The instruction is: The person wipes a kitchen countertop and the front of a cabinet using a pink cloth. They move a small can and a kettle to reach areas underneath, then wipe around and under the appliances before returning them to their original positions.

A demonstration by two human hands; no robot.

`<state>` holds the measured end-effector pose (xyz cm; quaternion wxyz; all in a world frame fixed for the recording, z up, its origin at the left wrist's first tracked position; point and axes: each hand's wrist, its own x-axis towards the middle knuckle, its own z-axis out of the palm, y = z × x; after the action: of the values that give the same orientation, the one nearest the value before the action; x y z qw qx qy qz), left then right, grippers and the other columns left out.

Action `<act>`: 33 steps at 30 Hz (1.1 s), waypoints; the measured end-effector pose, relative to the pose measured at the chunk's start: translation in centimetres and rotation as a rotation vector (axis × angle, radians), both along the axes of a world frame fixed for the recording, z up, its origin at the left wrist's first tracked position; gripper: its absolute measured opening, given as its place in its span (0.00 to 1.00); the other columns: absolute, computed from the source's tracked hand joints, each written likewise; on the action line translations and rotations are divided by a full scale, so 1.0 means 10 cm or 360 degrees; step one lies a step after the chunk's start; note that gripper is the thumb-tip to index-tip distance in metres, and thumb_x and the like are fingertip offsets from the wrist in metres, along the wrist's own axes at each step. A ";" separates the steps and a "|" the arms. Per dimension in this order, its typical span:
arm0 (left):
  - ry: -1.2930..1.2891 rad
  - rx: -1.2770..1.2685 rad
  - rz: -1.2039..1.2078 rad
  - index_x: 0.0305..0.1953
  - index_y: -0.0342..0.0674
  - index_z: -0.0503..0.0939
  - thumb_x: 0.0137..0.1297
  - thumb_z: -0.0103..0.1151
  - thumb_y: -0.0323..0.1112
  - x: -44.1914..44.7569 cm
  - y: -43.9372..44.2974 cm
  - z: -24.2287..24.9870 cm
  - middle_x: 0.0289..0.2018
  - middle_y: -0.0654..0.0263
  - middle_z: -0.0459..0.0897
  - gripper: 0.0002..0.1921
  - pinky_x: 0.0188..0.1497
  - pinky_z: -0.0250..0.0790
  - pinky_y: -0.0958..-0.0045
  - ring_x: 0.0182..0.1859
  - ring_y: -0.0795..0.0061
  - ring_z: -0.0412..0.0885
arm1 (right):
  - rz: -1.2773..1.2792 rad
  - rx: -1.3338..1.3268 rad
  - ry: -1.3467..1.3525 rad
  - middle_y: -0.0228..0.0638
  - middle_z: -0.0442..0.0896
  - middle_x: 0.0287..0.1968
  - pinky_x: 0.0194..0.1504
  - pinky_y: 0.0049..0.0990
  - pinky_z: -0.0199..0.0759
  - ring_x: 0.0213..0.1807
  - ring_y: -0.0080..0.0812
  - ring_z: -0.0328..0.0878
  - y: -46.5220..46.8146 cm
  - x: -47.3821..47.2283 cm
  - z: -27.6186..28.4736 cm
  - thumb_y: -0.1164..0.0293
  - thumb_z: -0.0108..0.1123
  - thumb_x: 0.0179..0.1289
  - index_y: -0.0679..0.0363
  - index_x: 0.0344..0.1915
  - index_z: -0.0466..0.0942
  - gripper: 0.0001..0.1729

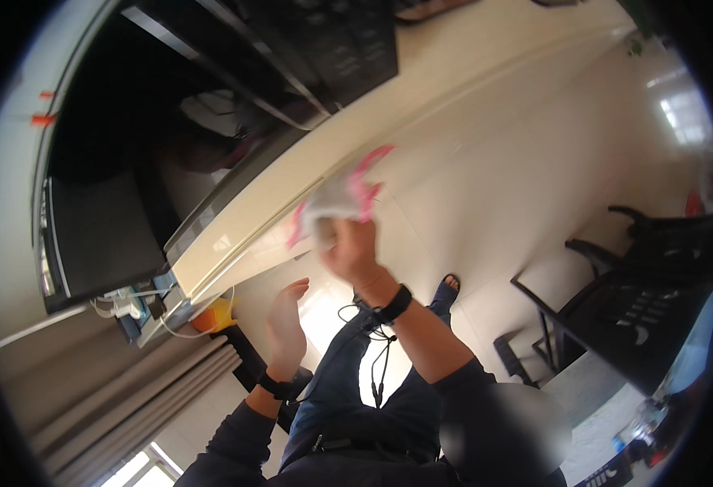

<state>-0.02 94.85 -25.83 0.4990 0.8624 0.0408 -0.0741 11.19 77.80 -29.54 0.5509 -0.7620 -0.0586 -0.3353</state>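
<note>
My right hand is closed on a grey cloth with pink edges, blurred by motion. It is held in front of the cream edge of a long cabinet or counter. My left hand is raised to the left of it, fingers loosely extended, with nothing in it. Both wrists wear black bands, and thin black cords hang between them, over my legs. Beyond the cream edge is a large glossy black panel, perhaps a television screen, showing reflections.
White cables and plugs cluster at the panel's lower corner, beside an orange and yellow object. A brown curtain hangs at the lower left. Black chairs and a table with items stand at the right. Tiled floor shows beyond my feet.
</note>
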 end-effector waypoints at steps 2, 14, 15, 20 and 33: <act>-0.0010 0.0055 -0.0011 0.51 0.30 0.80 0.78 0.41 0.25 -0.08 -0.01 0.09 0.55 0.54 0.85 0.14 0.66 0.71 0.65 0.59 0.60 0.81 | -0.0254 -0.0395 0.0075 0.51 0.77 0.62 0.59 0.51 0.69 0.66 0.53 0.73 -0.42 0.15 0.19 0.73 0.72 0.48 0.58 0.54 0.82 0.28; -0.0060 0.0392 0.0018 0.54 0.34 0.83 0.75 0.51 0.27 -0.75 -0.50 0.55 0.53 0.50 0.86 0.13 0.62 0.74 0.61 0.57 0.52 0.83 | 0.0778 -0.1414 -0.0227 0.48 0.76 0.64 0.76 0.47 0.57 0.72 0.49 0.68 -0.40 0.38 0.59 0.69 0.57 0.68 0.66 0.59 0.76 0.22; 0.0045 0.0254 0.0199 0.52 0.34 0.84 0.76 0.52 0.29 -0.82 -0.51 0.56 0.51 0.50 0.87 0.12 0.62 0.74 0.61 0.56 0.51 0.83 | 0.0812 -0.1420 -0.0299 0.48 0.76 0.64 0.75 0.47 0.60 0.72 0.50 0.69 -0.71 0.49 0.58 0.70 0.61 0.66 0.66 0.59 0.76 0.23; 0.0199 0.0316 0.0339 0.50 0.33 0.85 0.75 0.54 0.31 -1.12 -0.42 0.49 0.50 0.49 0.87 0.12 0.61 0.74 0.60 0.56 0.48 0.83 | 0.0293 -0.1370 -0.0059 0.49 0.79 0.63 0.75 0.47 0.63 0.69 0.51 0.73 -2.18 0.95 0.63 0.79 0.66 0.57 0.69 0.56 0.79 0.25; -0.0241 0.0135 -0.0057 0.50 0.39 0.84 0.74 0.58 0.33 -0.27 -0.67 0.37 0.49 0.55 0.87 0.09 0.55 0.77 0.58 0.52 0.51 0.83 | 0.0888 -0.1538 -0.0026 0.51 0.71 0.71 0.80 0.50 0.51 0.78 0.52 0.62 -1.10 0.60 0.69 0.74 0.55 0.64 0.68 0.66 0.73 0.29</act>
<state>-2.68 88.11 -22.13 0.4624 0.8865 -0.0092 -0.0159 17.18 66.82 -22.69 0.2062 -0.8809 -0.4095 -0.1176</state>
